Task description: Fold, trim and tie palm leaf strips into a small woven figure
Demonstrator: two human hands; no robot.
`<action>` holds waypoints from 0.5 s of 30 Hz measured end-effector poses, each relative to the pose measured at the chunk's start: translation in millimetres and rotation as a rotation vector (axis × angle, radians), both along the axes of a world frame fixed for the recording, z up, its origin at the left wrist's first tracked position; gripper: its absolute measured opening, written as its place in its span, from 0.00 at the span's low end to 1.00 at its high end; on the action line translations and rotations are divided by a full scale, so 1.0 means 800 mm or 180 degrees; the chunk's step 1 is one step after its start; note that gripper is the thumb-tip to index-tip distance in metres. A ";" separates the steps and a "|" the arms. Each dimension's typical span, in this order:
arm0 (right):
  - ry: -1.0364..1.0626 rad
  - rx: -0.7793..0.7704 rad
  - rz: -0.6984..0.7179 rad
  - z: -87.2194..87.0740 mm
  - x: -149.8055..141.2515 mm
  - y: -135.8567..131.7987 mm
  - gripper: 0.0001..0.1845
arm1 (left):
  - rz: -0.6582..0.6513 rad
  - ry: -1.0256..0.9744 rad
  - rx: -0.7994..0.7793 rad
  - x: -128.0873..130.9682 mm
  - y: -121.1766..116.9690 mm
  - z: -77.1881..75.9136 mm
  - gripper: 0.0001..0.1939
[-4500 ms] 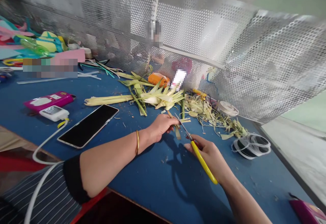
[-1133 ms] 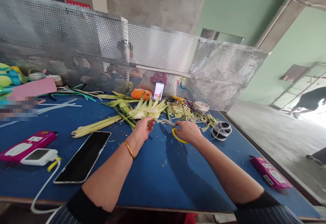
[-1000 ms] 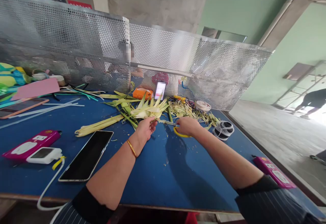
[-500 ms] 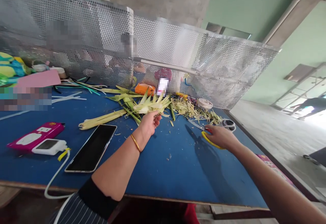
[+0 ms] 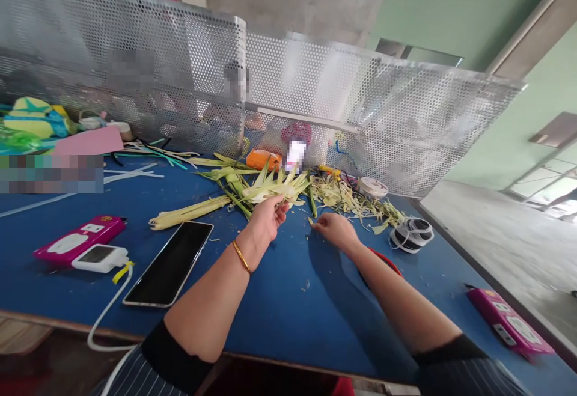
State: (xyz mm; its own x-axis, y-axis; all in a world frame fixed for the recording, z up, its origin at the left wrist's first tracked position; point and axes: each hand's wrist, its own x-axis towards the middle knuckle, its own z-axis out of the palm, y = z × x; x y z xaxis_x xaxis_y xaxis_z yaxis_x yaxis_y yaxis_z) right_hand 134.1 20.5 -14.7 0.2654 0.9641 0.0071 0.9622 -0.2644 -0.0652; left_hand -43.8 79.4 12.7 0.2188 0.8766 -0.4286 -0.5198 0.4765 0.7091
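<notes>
My left hand (image 5: 268, 219), with a gold bangle on its wrist, pinches the base of a fanned bunch of pale green leaf strips (image 5: 274, 187) with pointed tips. Closed at the fingertips, my right hand (image 5: 337, 231) is low over the table at a small pale leaf scrap (image 5: 311, 220), which pokes out by its fingers. Behind the right forearm lie the scissors, with only a red part of the handle (image 5: 386, 259) showing. A heap of cut leaf shreds (image 5: 342, 194) lies beyond the right hand, and a dark green leaf piece (image 5: 312, 201) between the hands.
On the blue table (image 5: 279, 306) are a black-screened phone (image 5: 171, 264), a pink power bank (image 5: 81, 243) with a cable, another pink device (image 5: 509, 321), a black-and-white roll (image 5: 412, 235), a white tape roll (image 5: 373, 187) and a leaf bundle (image 5: 189, 211). A perforated metal screen (image 5: 306, 83) stands behind.
My right hand has let go of the scissors and moved left to the leaf scrap. The left hand still holds the leaf bunch. The view has shifted slightly.
</notes>
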 end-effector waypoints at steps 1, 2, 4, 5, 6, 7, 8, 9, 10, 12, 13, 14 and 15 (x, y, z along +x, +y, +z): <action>0.0033 0.0039 -0.0069 -0.009 -0.009 0.011 0.14 | 0.0025 -0.0004 -0.0009 0.000 0.000 0.000 0.04; 0.0060 0.0078 -0.0117 -0.017 -0.017 0.019 0.14 | 0.0047 -0.0008 -0.0020 -0.001 0.000 0.000 0.04; 0.0129 0.0094 -0.0124 -0.029 -0.025 0.032 0.11 | 0.0073 -0.0021 -0.0040 -0.001 0.000 0.001 0.04; 0.0166 0.0086 -0.0094 -0.033 -0.027 0.037 0.10 | 0.0077 -0.0029 -0.0051 -0.001 -0.001 0.002 0.04; 0.0199 0.0076 -0.0052 -0.034 -0.027 0.042 0.09 | 0.0075 -0.0038 -0.0059 -0.001 -0.001 0.003 0.05; 0.0220 0.0075 -0.0018 -0.033 -0.025 0.048 0.08 | 0.0071 -0.0048 -0.0065 -0.002 -0.002 0.004 0.05; 0.0229 0.0085 0.0001 -0.031 -0.023 0.055 0.08 | 0.0067 -0.0057 -0.0069 -0.002 -0.003 0.005 0.05; 0.0230 0.0093 0.0003 -0.028 -0.021 0.063 0.08 | 0.0063 -0.0063 -0.0072 -0.002 -0.004 0.005 0.05; 0.0228 0.0089 -0.0010 -0.026 -0.018 0.071 0.10 | 0.0056 -0.0066 -0.0076 -0.001 -0.004 0.006 0.05; 0.0242 0.0019 -0.0032 -0.023 -0.014 0.089 0.14 | 0.0037 -0.0063 -0.0087 -0.001 -0.005 0.006 0.05; 0.0258 -0.0033 -0.0029 -0.023 -0.013 0.096 0.16 | 0.0025 -0.0059 -0.0094 -0.001 -0.005 0.005 0.05; 0.0276 -0.0078 -0.0017 -0.024 -0.012 0.103 0.18 | 0.0014 -0.0057 -0.0100 0.000 -0.004 0.005 0.05; 0.0291 -0.0102 -0.0004 -0.027 -0.013 0.107 0.18 | 0.0007 -0.0057 -0.0102 0.000 -0.004 0.004 0.05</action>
